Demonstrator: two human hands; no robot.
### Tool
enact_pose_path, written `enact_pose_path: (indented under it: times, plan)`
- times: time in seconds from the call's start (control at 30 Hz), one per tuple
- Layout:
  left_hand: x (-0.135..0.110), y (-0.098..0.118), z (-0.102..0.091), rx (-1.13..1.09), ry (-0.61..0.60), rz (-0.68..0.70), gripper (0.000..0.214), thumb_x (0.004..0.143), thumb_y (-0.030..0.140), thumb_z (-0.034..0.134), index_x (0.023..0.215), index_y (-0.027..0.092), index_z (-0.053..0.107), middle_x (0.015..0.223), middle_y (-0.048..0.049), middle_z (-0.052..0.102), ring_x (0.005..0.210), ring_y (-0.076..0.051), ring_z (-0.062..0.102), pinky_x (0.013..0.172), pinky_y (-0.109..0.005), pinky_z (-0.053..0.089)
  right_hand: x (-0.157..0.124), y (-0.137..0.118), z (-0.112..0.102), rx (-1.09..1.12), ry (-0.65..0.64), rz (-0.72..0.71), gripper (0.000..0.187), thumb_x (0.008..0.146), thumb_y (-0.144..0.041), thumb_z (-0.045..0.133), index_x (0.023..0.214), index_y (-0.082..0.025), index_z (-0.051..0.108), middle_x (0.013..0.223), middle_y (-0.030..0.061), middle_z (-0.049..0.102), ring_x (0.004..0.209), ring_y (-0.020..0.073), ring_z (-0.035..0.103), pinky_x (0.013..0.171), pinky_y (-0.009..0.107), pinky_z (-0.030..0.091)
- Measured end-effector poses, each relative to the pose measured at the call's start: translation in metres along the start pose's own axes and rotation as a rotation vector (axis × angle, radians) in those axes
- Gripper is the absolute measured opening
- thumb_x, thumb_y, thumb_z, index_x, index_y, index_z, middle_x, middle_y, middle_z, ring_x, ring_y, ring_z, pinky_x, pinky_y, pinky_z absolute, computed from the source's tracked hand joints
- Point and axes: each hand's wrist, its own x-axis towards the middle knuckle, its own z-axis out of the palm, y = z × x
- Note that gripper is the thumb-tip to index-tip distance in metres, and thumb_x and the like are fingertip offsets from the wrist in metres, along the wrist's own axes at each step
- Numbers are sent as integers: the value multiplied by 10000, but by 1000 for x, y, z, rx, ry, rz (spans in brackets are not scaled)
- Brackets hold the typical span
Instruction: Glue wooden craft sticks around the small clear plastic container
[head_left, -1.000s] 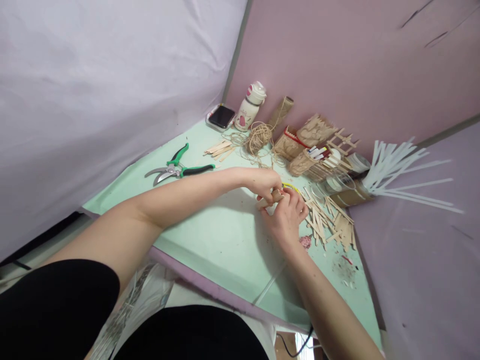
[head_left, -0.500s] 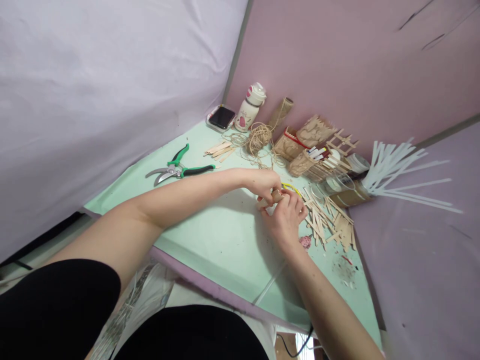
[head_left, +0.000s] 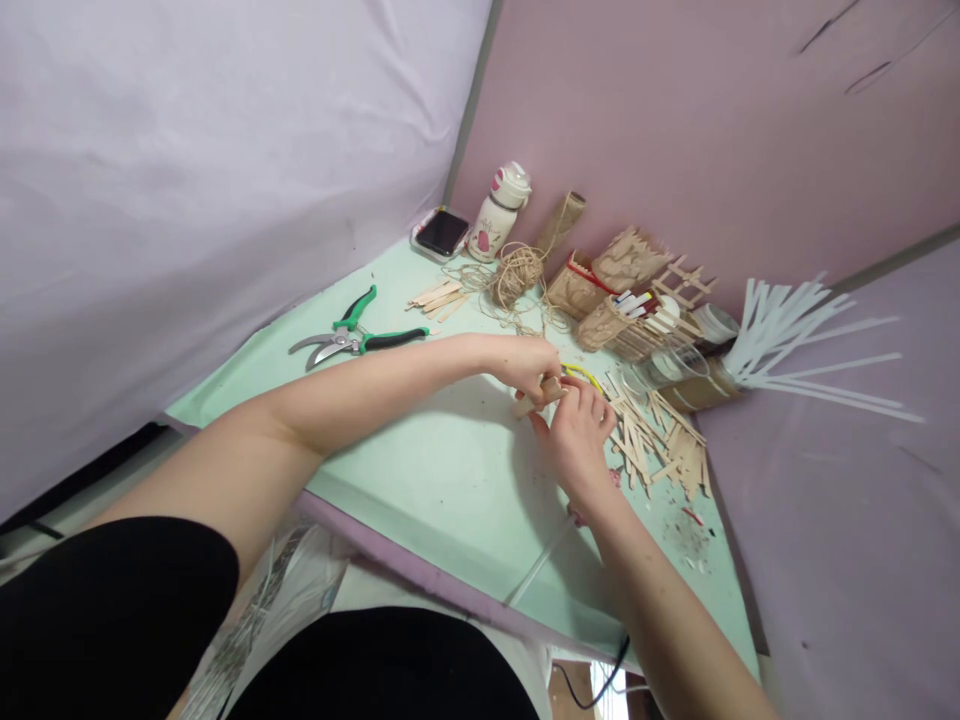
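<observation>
Near the table's middle, my left hand (head_left: 531, 362) is closed on a small pale wooden piece (head_left: 526, 407), which looks like part of a craft-stick assembly. My right hand (head_left: 579, 432) grips the same piece from the right, its fingers curled around it. Much of the piece is hidden by the fingers. Just behind my right hand shows a yellow handle (head_left: 581, 374) of a tool. Loose wooden craft sticks (head_left: 637, 445) lie scattered to its right. A pink lump (head_left: 576, 515) is partly covered by my right wrist, close to a white stick (head_left: 541, 565).
Green-handled pruning shears (head_left: 352, 335) lie at the left. Along the back stand a phone (head_left: 442, 233), a bottle (head_left: 496, 215), a ball of twine (head_left: 517, 275), a twine roll (head_left: 561, 222), wooden holders (head_left: 600, 325) and a cup of white glue sticks (head_left: 780, 340).
My right hand has shifted slightly and its thumb has moved right along the wooden piece, showing more of it. More pink shows beside my right wrist. My left hand stays nearly in place.
</observation>
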Motion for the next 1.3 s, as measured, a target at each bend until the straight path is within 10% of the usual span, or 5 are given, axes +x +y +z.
enact_pose_path:
  times: [0.77,0.93,1.1,1.3]
  plan:
    - [-2,3,1,100,42,63,86,575,79,611,564,161,631,514,19,607,514,-114,488,520,-230,321,5,4,0,43,-67,0,258,853,-251,538,1083,-136,519,1217,191,578,1168,314,465,995,495,300]
    - [-8,5,-11,-49,63,-7,116,599,71,612,641,161,672,561,29,656,521,-103,571,535,-205,370,8,7,-10,165,101,25,465,829,-331,606,1228,-135,468,1362,219,462,1269,340,409,1016,519,319]
    - [-20,6,-41,-361,267,-223,76,683,176,673,735,121,666,656,-11,676,526,-102,617,472,-191,375,3,13,-40,460,330,265,550,804,-456,644,1234,-156,480,1273,190,503,1210,308,473,978,485,398]
    - [-19,9,-44,-742,445,-205,199,684,254,763,750,104,650,638,-25,657,540,-88,602,475,-186,397,-2,8,-50,1063,59,604,369,770,-530,660,844,-171,623,787,39,640,713,176,580,679,319,473]
